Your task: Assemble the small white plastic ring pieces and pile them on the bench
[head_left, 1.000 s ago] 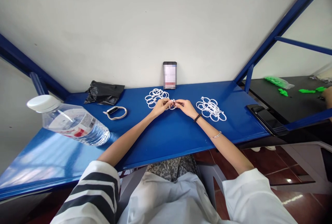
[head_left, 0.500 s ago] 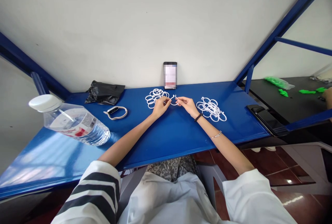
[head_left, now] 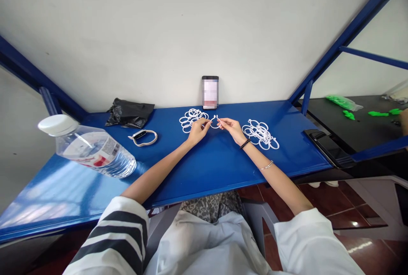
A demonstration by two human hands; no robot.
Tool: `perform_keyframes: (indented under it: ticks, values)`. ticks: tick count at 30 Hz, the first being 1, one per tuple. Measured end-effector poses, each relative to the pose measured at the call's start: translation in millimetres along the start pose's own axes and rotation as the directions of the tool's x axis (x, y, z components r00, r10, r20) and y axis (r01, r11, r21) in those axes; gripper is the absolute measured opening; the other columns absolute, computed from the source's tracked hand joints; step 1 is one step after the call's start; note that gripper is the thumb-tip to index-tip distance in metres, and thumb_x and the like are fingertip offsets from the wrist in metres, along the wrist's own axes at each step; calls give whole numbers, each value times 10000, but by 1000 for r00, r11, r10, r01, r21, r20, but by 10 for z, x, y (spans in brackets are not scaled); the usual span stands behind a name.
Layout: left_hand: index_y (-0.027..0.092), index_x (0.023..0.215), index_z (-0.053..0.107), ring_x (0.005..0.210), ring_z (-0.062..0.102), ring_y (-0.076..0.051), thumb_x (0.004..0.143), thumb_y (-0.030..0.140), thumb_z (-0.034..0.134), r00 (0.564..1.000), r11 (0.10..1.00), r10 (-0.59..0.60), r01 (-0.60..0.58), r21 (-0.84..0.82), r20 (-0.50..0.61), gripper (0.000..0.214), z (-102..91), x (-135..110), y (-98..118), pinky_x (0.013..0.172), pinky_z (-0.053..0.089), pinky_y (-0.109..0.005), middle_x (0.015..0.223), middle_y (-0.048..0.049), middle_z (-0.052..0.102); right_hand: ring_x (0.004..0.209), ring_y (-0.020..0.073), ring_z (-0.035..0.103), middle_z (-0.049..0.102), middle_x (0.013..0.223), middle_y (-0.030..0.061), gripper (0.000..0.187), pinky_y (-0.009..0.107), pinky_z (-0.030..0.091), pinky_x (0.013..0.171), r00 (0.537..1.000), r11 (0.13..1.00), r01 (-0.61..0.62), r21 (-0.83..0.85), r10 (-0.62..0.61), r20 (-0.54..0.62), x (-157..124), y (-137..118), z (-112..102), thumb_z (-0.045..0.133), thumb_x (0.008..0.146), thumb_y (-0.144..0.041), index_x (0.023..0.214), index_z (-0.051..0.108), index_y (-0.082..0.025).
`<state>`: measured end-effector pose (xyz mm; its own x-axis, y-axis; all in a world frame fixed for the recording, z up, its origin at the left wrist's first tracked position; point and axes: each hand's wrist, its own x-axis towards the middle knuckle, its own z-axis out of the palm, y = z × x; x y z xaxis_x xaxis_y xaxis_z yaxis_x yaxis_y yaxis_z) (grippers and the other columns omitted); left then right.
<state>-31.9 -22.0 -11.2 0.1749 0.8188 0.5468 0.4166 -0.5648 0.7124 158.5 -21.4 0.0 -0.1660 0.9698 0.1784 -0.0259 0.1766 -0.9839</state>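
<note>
Between my two hands is a white plastic ring (head_left: pixel 216 127) with a gap at its top, where two small knobbed ends stand up. My left hand (head_left: pixel 199 131) pinches the ring's left side. On its right side, the fingertips of my right hand (head_left: pixel 232 128) are closed on it. A pile of similar white rings (head_left: pixel 192 116) lies just behind my left hand and is partly covered by it. Beside my right hand rests another heap of white rings (head_left: pixel 259 134).
A phone (head_left: pixel 210 92) leans against the wall. At left on the blue table (head_left: pixel 204 173) are a water bottle (head_left: pixel 92 147), a smartwatch (head_left: pixel 144 137) and a black plastic bag (head_left: pixel 129 113). A dark phone (head_left: pixel 328 147) lies at the right edge. Green pieces (head_left: pixel 349 114) lie on the neighbouring black table.
The ring stays pinched between both hands, its top ends still apart. Everything has shifted slightly in the picture with a small head movement; the piles look the same.
</note>
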Motion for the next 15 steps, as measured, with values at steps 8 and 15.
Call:
perform_keyframes:
  ticks: [8, 15]
  values:
    - [171, 875, 682, 718, 619, -161, 919, 483, 472, 1000, 1000, -5, 5, -5, 4, 379, -14, -6, 34, 577, 482, -265, 829, -64, 688, 758, 177, 657, 738, 867, 82, 445, 339, 546, 762, 1000, 1000, -6, -12, 6, -10, -8, 1, 2, 754, 689, -536, 940, 724, -169]
    - [171, 863, 679, 699, 610, -152, 919, 480, 475, 1000, 1000, 9, -9, -4, -6, 374, -6, -10, 34, 565, 474, -257, 813, -60, 684, 773, 189, 673, 744, 888, 93, 435, 345, 549, 758, 1000, 999, 4, -47, -4, -1, 5, 28, -11, 730, 715, -534, 953, 709, -171]
